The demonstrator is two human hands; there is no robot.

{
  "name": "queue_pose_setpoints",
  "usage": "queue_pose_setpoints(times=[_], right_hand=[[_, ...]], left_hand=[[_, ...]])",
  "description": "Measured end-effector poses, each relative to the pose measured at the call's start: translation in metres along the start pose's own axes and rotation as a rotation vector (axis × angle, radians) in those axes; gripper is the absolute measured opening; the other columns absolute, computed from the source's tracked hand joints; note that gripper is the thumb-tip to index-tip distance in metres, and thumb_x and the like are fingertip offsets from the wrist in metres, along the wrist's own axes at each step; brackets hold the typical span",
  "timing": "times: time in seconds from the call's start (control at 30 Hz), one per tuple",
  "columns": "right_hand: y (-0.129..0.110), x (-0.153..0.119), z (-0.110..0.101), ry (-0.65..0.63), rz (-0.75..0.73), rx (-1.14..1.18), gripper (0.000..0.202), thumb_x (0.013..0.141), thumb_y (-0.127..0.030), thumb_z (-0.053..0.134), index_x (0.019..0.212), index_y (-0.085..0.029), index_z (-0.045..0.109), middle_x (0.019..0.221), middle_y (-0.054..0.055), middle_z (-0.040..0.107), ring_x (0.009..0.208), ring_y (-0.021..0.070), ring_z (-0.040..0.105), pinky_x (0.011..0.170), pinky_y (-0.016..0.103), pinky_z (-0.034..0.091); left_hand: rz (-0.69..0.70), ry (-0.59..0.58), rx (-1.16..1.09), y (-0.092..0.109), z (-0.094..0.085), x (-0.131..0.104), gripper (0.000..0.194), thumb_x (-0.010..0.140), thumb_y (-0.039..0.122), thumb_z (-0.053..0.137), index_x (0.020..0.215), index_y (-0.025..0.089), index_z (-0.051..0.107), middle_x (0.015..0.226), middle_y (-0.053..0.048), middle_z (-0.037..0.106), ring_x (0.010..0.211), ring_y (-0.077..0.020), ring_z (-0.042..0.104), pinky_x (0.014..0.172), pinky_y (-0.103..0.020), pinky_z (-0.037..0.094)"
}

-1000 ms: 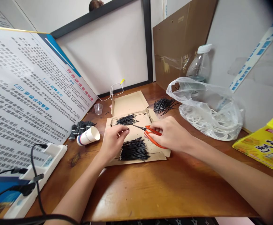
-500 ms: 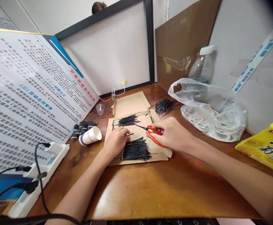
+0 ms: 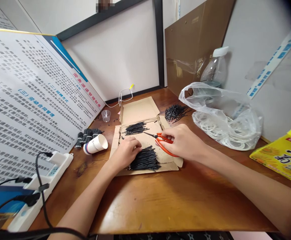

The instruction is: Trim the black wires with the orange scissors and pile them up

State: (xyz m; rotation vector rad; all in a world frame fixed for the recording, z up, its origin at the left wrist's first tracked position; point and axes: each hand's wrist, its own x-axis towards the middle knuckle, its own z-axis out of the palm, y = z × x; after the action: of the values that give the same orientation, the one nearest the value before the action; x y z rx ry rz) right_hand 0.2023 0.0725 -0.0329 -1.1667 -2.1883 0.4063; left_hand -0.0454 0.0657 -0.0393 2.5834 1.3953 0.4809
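Note:
My right hand (image 3: 181,141) grips orange-handled scissors (image 3: 164,141), their dark blades pointing left above the flattened cardboard box (image 3: 170,165). My left hand (image 3: 127,150) is closed, fingers bent, at the upper left edge of a pile of black wire pieces (image 3: 145,159) on the cardboard. Whatever those fingers may hold is hidden. A smaller bunch of black wires (image 3: 136,128) lies on the cardboard beyond the left hand. Off its far right side, a loose heap of black wires (image 3: 175,113) rests on the table.
At left are tied black wire bundles (image 3: 87,137), a tipped paper cup (image 3: 95,144), a small clear cup (image 3: 106,115) and a power strip (image 3: 44,191) with cables. To the right are a plastic bag of white cords (image 3: 225,130), a bottle (image 3: 215,68) and a yellow package (image 3: 281,153).
My left hand has moved slightly over the near wire pile. The short black piece seen at its fingertips before is now out of sight. My right hand and the scissors have barely moved.

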Motion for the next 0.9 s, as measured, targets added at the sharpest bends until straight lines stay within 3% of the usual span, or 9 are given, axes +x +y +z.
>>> queue_pose_setpoints(times=[0.17,0.4,0.53,0.63,0.9], right_hand=[[0.0,0.0,0.0,-0.006,-0.003,-0.005,0.032,0.083,-0.038,0.054,0.058,-0.019,0.049,0.052,-0.001,0.048,0.052,0.0116,0.038,0.058,0.03,0.026],[0.0,0.0,0.0,0.013,-0.016,0.035,0.031,0.082,-0.037,0.056,0.058,-0.019,0.054,0.051,-0.002,0.048,0.051,0.011,0.036,0.055,0.03,0.024],[-0.002,-0.001,-0.002,0.033,-0.01,0.088,0.029,0.082,-0.038,0.06,0.06,-0.019,0.06,0.05,-0.002,0.049,0.05,0.011,0.037,0.053,0.03,0.024],[-0.003,-0.001,-0.002,0.022,-0.013,0.08,0.031,0.082,-0.039,0.06,0.059,-0.019,0.058,0.05,-0.002,0.049,0.05,0.0109,0.037,0.054,0.029,0.024],[-0.002,-0.002,-0.001,-0.011,-0.073,0.068,0.031,0.084,-0.037,0.057,0.059,-0.018,0.055,0.05,-0.002,0.049,0.05,0.0098,0.037,0.055,0.029,0.024]], left_hand=[[-0.042,-0.042,0.0,0.007,0.002,0.0,0.017,0.084,0.004,0.059,0.074,0.016,0.061,0.081,-0.005,0.064,0.082,-0.0203,0.061,0.077,-0.032,0.049],[-0.123,0.055,-0.097,0.011,-0.006,-0.001,0.016,0.085,0.004,0.054,0.078,0.017,0.058,0.072,0.0,0.064,0.069,-0.0158,0.057,0.067,-0.026,0.044],[-0.095,0.16,-0.188,0.017,-0.012,-0.001,0.012,0.093,0.015,0.052,0.087,0.017,0.062,0.072,0.001,0.063,0.066,-0.0137,0.056,0.064,-0.024,0.042],[-0.057,0.197,-0.229,0.021,-0.013,-0.001,0.021,0.099,0.025,0.046,0.089,0.017,0.064,0.067,0.001,0.06,0.064,-0.0129,0.055,0.063,-0.023,0.042],[-0.026,0.219,-0.266,0.028,-0.011,-0.004,0.021,0.102,0.025,0.043,0.099,0.017,0.063,0.066,0.002,0.062,0.057,-0.0106,0.052,0.06,-0.022,0.042]])
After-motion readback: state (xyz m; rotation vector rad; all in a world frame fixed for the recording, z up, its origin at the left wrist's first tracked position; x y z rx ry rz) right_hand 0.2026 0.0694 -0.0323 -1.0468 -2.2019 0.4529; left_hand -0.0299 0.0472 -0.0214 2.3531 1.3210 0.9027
